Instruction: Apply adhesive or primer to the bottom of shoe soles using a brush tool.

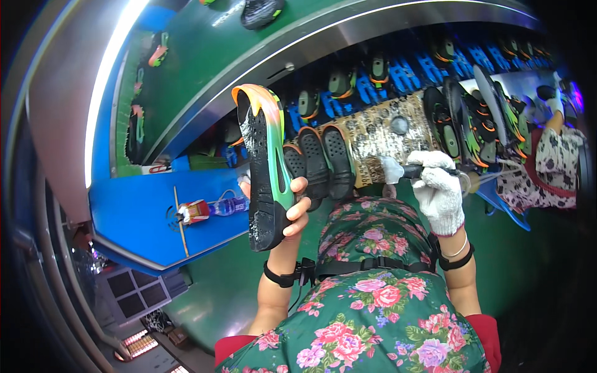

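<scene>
My left hand (pixel 297 208) is bare and holds a black shoe sole (pixel 264 168) upright, with green and orange edges and white glue smeared over its black face. My right hand (pixel 438 193) wears a white knit glove and grips a brush (pixel 398 169) whose pale bristles point left, just right of the sole. A row of three black soles (pixel 317 163) lies right behind the held sole. Beside them a glue-stained cardboard sheet (pixel 385 133) lies on the belt.
More soles (pixel 472 124) stand on edge at the right, near another person's patterned sleeve (pixel 550 165). Blue racks (pixel 404 74) with shoe parts run along the back. A plastic bottle (pixel 214 208) lies on a blue shelf (pixel 137 217) at the left. A green conveyor (pixel 205 50) passes above.
</scene>
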The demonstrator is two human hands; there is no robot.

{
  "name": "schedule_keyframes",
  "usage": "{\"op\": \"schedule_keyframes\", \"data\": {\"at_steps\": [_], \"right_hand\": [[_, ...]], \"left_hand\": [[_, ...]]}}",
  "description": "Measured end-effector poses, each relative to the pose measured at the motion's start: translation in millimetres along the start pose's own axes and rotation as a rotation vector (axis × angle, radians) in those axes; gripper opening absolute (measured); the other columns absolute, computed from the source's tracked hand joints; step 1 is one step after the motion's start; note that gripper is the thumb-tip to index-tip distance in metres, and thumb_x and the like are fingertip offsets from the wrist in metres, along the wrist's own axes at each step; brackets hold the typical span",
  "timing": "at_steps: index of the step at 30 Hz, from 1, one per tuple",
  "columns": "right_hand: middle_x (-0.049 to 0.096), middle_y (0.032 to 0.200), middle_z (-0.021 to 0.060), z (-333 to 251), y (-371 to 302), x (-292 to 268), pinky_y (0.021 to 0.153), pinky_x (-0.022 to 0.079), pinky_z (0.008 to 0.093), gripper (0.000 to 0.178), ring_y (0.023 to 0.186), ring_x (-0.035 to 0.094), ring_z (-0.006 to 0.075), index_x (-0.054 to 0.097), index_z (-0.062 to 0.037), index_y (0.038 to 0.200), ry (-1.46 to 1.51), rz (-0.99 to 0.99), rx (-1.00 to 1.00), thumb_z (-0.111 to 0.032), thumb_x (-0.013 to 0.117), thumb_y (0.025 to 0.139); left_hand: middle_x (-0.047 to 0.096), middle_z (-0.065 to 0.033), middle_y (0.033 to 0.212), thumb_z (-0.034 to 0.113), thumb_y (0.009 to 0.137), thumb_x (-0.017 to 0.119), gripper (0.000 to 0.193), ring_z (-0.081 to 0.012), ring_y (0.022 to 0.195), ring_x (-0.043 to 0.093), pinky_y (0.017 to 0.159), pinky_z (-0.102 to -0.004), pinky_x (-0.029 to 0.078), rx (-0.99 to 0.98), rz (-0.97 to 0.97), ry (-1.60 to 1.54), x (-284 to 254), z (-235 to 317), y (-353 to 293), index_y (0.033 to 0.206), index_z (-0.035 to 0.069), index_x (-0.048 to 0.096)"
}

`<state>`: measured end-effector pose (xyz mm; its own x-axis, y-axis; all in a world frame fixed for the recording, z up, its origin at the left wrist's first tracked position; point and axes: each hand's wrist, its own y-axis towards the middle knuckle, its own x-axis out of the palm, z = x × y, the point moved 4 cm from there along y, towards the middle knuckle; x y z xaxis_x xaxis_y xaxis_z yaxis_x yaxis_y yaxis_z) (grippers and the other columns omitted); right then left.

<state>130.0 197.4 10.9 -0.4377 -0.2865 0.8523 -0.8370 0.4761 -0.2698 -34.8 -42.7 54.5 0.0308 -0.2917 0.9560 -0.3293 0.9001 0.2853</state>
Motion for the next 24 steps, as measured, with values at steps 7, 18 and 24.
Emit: {"op": "schedule_keyframes", "data": {"at_steps": [7, 18, 24], "right_hand": [[0.073, 0.113, 0.0227, 35.6, 10.6, -28.7, 0.074, 0.062, 0.0296, 0.025, 0.090, 0.073, 0.0229, 0.072, 0.0036, 0.106, -0.123, -0.001, 0.012, 0.007, 0.065, 0.082], [0.075, 0.108, 0.0193, 86.0, 30.8, -5.3, 0.071, 0.058, 0.0276, 0.024, 0.078, 0.070, 0.0179, 0.074, 0.0061, 0.106, -0.247, -0.061, 0.156, 0.004, 0.070, 0.082], [0.076, 0.107, 0.0176, 89.0, 39.0, -14.5, 0.071, 0.056, 0.0261, 0.024, 0.076, 0.068, 0.0153, 0.074, 0.0060, 0.106, -0.261, -0.004, 0.172, 0.003, 0.070, 0.083]], "left_hand": [[0.056, -0.0274, 0.119, 0.057, 0.083, 0.080, 0.106, -0.0356, 0.087, 0.065, 0.066, -0.0359, 0.060, -0.082, -0.028, 0.237, 41.4, 36.4, -3.3, 0.153, 0.002, 0.021], [0.010, -0.0325, 0.164, 0.077, 0.093, 0.043, 0.114, -0.0499, 0.146, 0.031, 0.115, -0.0513, 0.042, 0.789, 0.265, 0.201, 100.7, 290.9, 32.8, 0.160, -0.005, 0.003], [0.056, -0.0228, 0.126, 0.034, 0.097, 0.065, 0.048, -0.0359, 0.118, 0.060, 0.095, -0.0439, 0.055, 1.175, 0.857, 1.040, 104.0, 309.7, 0.4, 0.126, -0.004, 0.058]]}}
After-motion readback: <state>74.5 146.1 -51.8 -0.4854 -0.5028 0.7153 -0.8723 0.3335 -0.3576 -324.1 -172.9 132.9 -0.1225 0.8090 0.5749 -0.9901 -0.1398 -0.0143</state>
